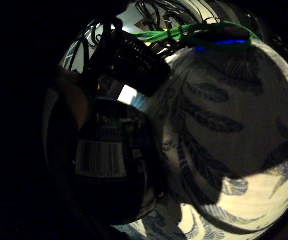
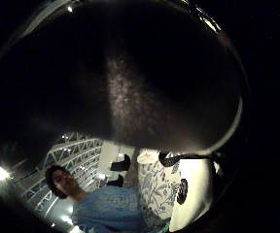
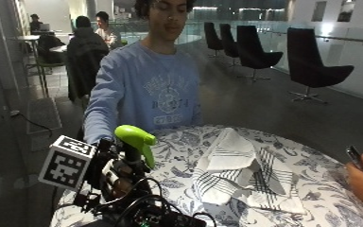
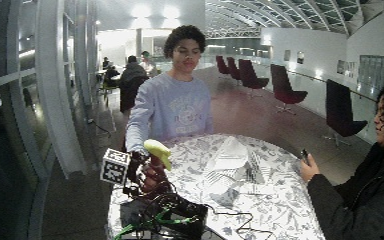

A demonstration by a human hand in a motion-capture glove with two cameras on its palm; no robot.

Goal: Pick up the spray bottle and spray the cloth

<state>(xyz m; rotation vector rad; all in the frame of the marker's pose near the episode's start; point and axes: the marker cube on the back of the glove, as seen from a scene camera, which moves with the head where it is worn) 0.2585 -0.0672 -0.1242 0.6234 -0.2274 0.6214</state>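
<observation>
Lower left of the outside view, the gloved right hand [image 3: 122, 177] has its fingers wrapped around the upright spray bottle [image 3: 136, 142], green nozzle aimed right toward the striped cloth [image 3: 241, 172] heaped mid-frame on the desk [image 3: 307, 161].

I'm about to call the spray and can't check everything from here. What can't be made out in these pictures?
- Spray bottle body: in the outside view, hidden behind the right hand and its rig; only the green head shows.
- The hand's grip: fingers not visible in any view.
- Nozzle tip: too small to see its aim at the cloth.
- Thumb side palm view: mostly blocked by a dark surface close to the palm.
</observation>
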